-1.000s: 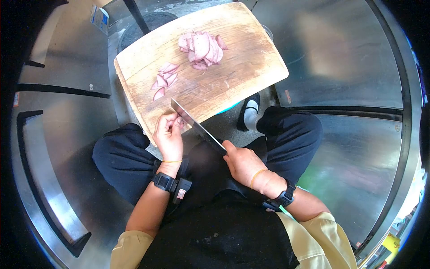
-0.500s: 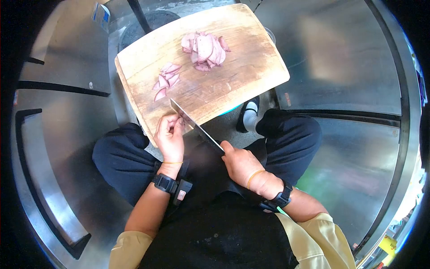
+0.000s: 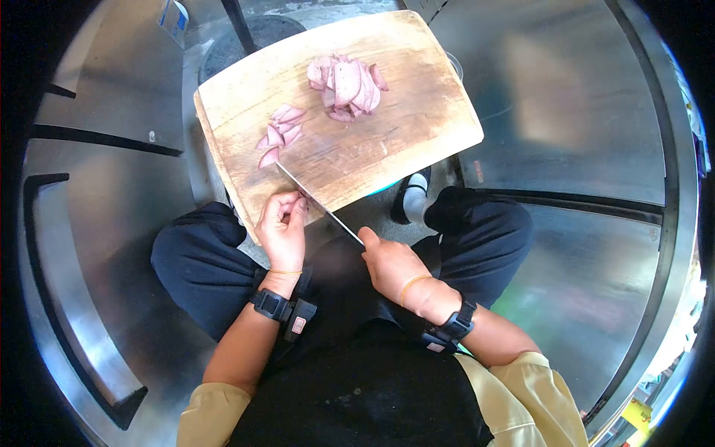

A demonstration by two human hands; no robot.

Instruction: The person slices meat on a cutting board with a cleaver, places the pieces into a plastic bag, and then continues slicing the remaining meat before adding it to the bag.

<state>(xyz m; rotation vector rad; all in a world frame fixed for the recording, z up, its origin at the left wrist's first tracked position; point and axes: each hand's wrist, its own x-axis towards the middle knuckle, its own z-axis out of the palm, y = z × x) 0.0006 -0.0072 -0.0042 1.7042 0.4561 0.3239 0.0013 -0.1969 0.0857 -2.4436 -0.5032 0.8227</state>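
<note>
In my right hand [image 3: 395, 264] is the handle of a kitchen knife [image 3: 322, 207], its long blade pointing up and left across the cutting board's near edge. My left hand [image 3: 283, 227] is closed at the board's near left part, its curled fingers beside the blade. A small pink piece shows at those fingertips, mostly hidden. The wooden cutting board [image 3: 417, 119] lies tilted in front of me. A few thin pink slices [image 3: 281, 132], like sliced meat, lie just beyond the knife tip. A larger heap of the same slices [image 3: 346, 83] sits near the board's far side.
Stainless steel cabinet fronts [image 3: 566, 104] stand close on the right, with more steel panels [image 3: 112, 208] on the left. My bent knees flank the board's near side. Behind the board is a dark round thing [image 3: 257, 41], partly covered by it.
My right hand and the knife have shifted slightly left and up, bringing the tip closer to the small slices. My left hand stays nearly in place.
</note>
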